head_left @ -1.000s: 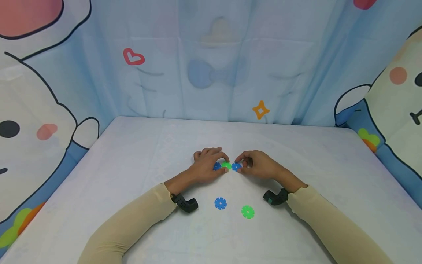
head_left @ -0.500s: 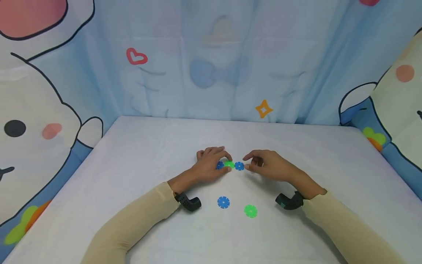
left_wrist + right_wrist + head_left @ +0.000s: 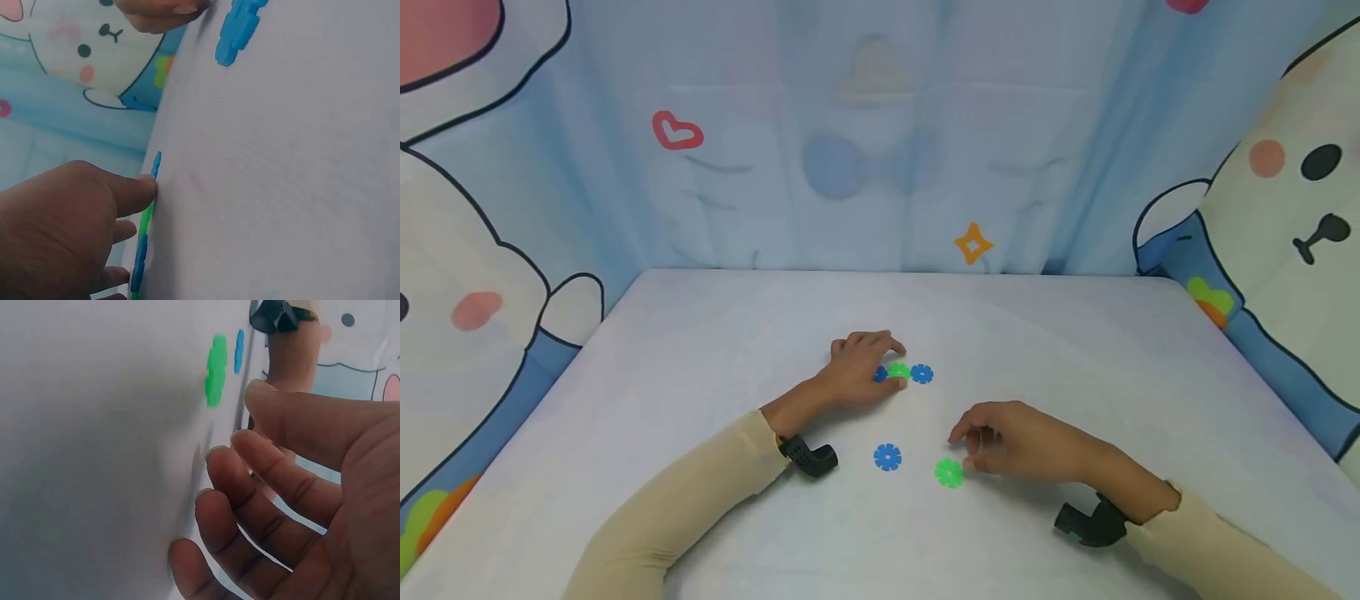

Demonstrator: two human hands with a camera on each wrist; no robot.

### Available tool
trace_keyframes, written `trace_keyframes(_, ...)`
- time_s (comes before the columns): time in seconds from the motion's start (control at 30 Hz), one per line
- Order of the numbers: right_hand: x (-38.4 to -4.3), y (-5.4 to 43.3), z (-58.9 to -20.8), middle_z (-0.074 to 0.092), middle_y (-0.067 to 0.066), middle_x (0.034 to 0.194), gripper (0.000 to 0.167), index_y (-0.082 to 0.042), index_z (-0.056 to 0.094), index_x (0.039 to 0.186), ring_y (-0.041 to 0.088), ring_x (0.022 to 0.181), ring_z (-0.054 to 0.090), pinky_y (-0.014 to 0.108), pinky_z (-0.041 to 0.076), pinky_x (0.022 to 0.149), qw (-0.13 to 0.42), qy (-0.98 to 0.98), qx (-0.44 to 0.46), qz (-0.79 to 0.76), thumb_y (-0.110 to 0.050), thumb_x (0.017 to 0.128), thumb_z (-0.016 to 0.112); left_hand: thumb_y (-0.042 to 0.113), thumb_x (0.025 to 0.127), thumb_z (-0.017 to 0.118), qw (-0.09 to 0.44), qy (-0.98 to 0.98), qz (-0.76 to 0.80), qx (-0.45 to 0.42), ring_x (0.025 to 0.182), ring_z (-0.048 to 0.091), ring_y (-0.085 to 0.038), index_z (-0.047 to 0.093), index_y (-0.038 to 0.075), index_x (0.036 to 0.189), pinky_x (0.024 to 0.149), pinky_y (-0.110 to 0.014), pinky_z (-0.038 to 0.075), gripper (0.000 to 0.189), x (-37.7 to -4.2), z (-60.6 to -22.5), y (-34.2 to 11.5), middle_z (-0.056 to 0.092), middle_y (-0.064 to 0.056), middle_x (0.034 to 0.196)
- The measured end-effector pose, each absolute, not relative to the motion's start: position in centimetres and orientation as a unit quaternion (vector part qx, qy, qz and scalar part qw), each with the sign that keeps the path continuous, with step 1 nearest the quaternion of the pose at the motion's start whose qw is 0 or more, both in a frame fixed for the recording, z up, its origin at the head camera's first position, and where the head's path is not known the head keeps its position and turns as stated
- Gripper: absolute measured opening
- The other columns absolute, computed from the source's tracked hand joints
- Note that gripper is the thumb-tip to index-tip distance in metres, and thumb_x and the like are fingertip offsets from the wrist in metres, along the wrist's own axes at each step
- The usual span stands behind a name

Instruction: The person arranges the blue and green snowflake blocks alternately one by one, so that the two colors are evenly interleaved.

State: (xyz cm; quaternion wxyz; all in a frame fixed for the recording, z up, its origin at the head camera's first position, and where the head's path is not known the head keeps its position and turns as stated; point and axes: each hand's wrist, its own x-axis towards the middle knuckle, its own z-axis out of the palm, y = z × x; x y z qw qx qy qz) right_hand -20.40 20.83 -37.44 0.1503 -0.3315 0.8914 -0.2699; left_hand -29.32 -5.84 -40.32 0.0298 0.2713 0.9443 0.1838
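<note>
Blue and green notched plastic discs lie flat on a white table. In the head view, my left hand [image 3: 857,371] rests at a row of them. Its thumb touches the near edge of the row's green disc [image 3: 898,372], and the index fingertip lies just beyond it. A blue disc [image 3: 922,374] adjoins on the right; another blue disc [image 3: 881,375] is partly hidden by the hand. Lower right, my right hand [image 3: 1022,442] holds nothing, loosely bent fingers hovering beside a loose green disc [image 3: 949,473]; whether the thumb touches it is unclear. A loose blue disc [image 3: 887,457] lies left of that.
The white table [image 3: 760,533] reaches back to a blue curtain [image 3: 730,208] printed with cartoon animals. A dark band [image 3: 808,457] circles the left wrist, and a similar band [image 3: 1093,521] the right one.
My right hand has let go of the row's right blue disc and come back toward the loose green disc. My left index finger has straightened off the row, its thumb staying there.
</note>
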Motion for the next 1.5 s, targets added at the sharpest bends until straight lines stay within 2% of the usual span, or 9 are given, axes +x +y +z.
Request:
trace_keyframes(0.17, -19.7, 20.0, -37.5, 0.061, -0.015, 0.092, 0.024, -0.027, 0.067, 0.109, 0.004, 0.087, 0.057, 0.023, 0.049, 0.079, 0.154, 0.889, -0.345, -0.257, -0.030, 0.087, 0.076, 0.046, 0.095, 0.059, 0.036, 0.942, 0.184, 0.279, 0.145, 0.030, -0.033, 0.054, 0.025, 0.135, 0.103, -0.055, 0.027, 0.045, -29.4, -40.1, -5.1, 0.035, -0.008, 0.159)
trace_keyframes(0.47, -19.5, 19.1, -38.1, 0.059, -0.015, 0.089, 0.026, -0.030, 0.066, 0.106, 0.004, 0.083, 0.054, 0.020, 0.047, 0.075, 0.152, 0.889, -0.354, -0.249, -0.032, 0.084, 0.079, 0.046, 0.095, 0.059, 0.029, 0.946, 0.182, 0.267, 0.143, 0.032, -0.032, 0.054, 0.026, 0.132, 0.101, -0.054, 0.029, 0.043, -29.5, -40.2, -4.3, 0.036, -0.007, 0.158)
trace_keyframes(1.0, -19.6, 19.6, -39.1, 0.056, -0.015, 0.083, 0.029, -0.029, 0.065, 0.104, 0.003, 0.078, 0.052, 0.019, 0.045, 0.071, 0.122, 0.890, -0.355, -0.260, -0.034, 0.081, 0.081, 0.043, 0.096, 0.060, 0.010, 0.942, 0.201, 0.267, 0.142, 0.033, -0.032, 0.059, 0.030, 0.124, 0.100, -0.054, 0.028, 0.031, -29.1, -40.8, -3.8, 0.036, -0.006, 0.158)
trace_keyframes(1.27, -19.4, 19.6, -39.2, 0.055, -0.015, 0.081, 0.028, -0.031, 0.064, 0.103, 0.002, 0.076, 0.051, 0.018, 0.044, 0.069, 0.122, 0.898, -0.338, -0.254, -0.033, 0.081, 0.081, 0.043, 0.095, 0.059, 0.003, 0.942, 0.202, 0.268, 0.142, 0.033, -0.031, 0.059, 0.030, 0.123, 0.101, -0.054, 0.028, 0.030, -29.1, -41.0, -3.5, 0.037, -0.006, 0.158)
trace_keyframes(1.5, -19.1, 19.6, -38.9, 0.054, -0.014, 0.080, 0.027, -0.027, 0.064, 0.102, 0.002, 0.075, 0.049, 0.019, 0.042, 0.068, 0.127, 0.897, -0.334, -0.260, -0.034, 0.082, 0.080, 0.043, 0.095, 0.059, -0.004, 0.944, 0.198, 0.265, 0.141, 0.034, -0.030, 0.059, 0.031, 0.122, 0.099, -0.053, 0.028, 0.029, -29.1, -41.1, -3.4, 0.038, -0.006, 0.157)
